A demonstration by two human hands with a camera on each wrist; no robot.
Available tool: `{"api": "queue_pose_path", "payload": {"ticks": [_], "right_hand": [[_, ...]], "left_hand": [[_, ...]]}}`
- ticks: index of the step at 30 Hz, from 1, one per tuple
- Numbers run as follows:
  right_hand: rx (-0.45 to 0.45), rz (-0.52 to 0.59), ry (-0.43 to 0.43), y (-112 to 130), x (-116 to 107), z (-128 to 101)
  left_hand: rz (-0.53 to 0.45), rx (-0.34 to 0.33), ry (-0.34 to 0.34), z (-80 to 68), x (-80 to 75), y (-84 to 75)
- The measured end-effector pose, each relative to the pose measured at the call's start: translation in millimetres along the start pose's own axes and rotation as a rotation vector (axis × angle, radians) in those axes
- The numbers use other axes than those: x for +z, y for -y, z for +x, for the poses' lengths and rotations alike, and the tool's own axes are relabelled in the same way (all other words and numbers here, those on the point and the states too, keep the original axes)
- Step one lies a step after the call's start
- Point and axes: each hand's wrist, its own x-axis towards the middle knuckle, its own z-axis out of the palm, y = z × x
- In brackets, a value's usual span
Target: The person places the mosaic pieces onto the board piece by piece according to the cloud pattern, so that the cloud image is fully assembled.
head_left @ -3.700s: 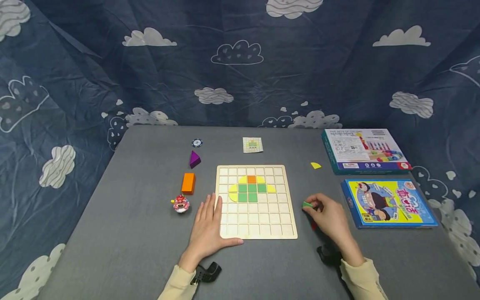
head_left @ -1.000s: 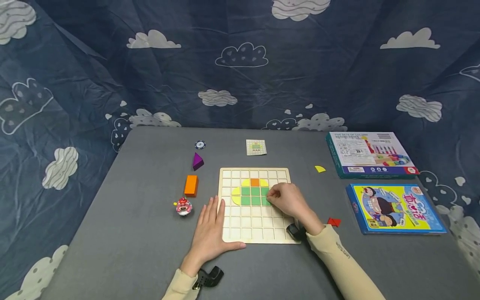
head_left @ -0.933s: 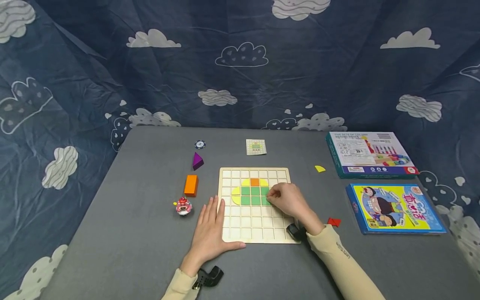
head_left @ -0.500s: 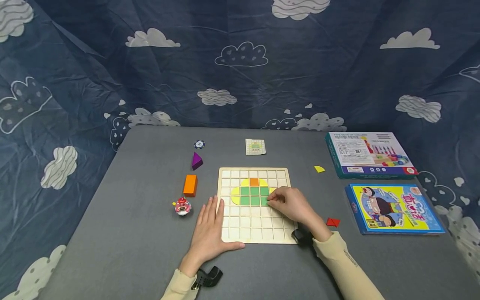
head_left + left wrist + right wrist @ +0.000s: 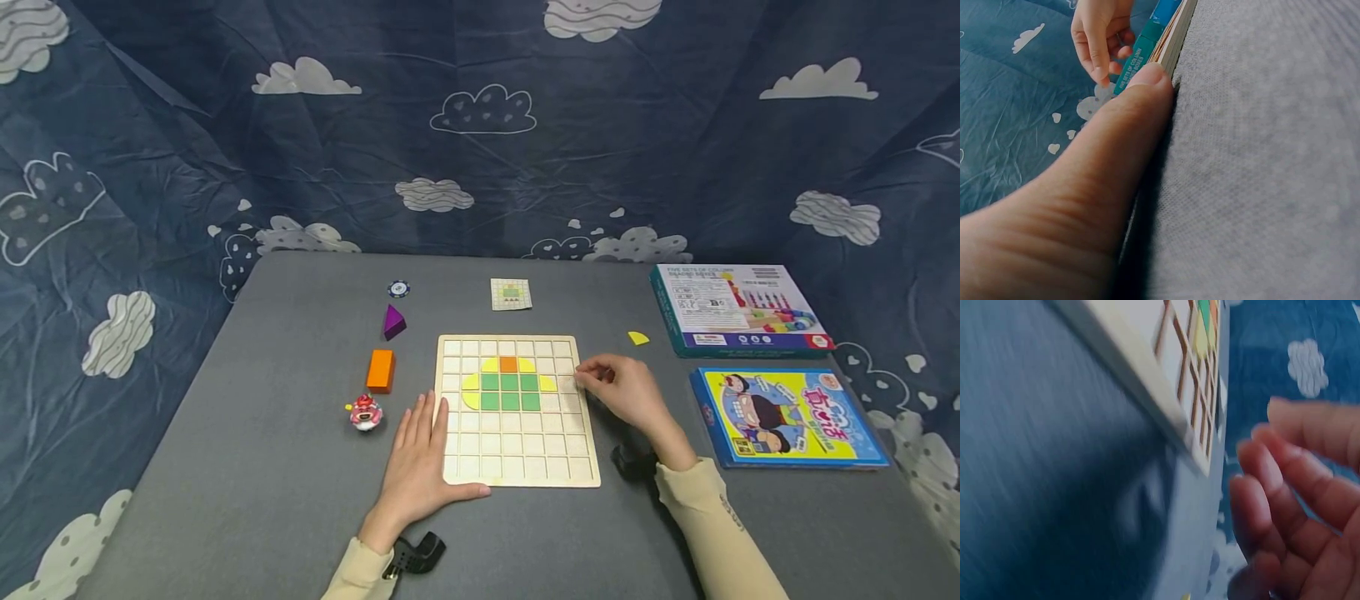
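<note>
Our left hand (image 5: 417,467) lies flat, pinning the grid board (image 5: 516,475) mid-frame; our right hand (image 5: 626,389), fingers loosely curled and empty, hovers at its right edge, where a brush could dislodge the yellow tile (image 5: 547,384).

**Toys and boxes on the grey table**

A grey table (image 5: 300,467) holds everything. A wooden grid board (image 5: 517,450) lies between the two hands. Left of the left hand (image 5: 416,467) sit a small pink toy (image 5: 365,412), an orange block (image 5: 381,370), a purple triangle block (image 5: 393,322) and a round chip (image 5: 398,289). A little card (image 5: 512,293) lies past the board. Beyond the right hand (image 5: 626,392) are a yellow piece (image 5: 638,337) and two boxes (image 5: 738,307).
</note>
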Motion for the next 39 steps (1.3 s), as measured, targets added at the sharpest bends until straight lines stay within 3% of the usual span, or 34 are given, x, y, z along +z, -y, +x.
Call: {"api": "queue_pose_path", "payload": {"ticks": [6, 12, 22, 27, 39], "right_hand": [[0.082, -0.037, -0.13, -26.0, -15.0, 15.8], [0.199, -0.025, -0.18, -45.2, -24.8, 25.8], [0.344, -0.076, -0.104, -57.6, -28.4, 33.9], [0.364, -0.107, -0.046, -59.5, -28.7, 33.3], [0.404, -0.135, -0.019, -57.4, -33.0, 27.2]], "left_hand": [[-0.008, -0.003, 0.006, -0.2, 0.6, -0.4], [-0.012, -0.005, 0.011, -0.5, 1.4, -0.4], [-0.007, -0.01, 0.004, -1.6, 0.8, 0.9], [-0.007, -0.008, 0.004, -1.5, 0.8, 1.0], [-0.005, -0.004, 0.001, -0.2, -0.1, -0.5]]}}
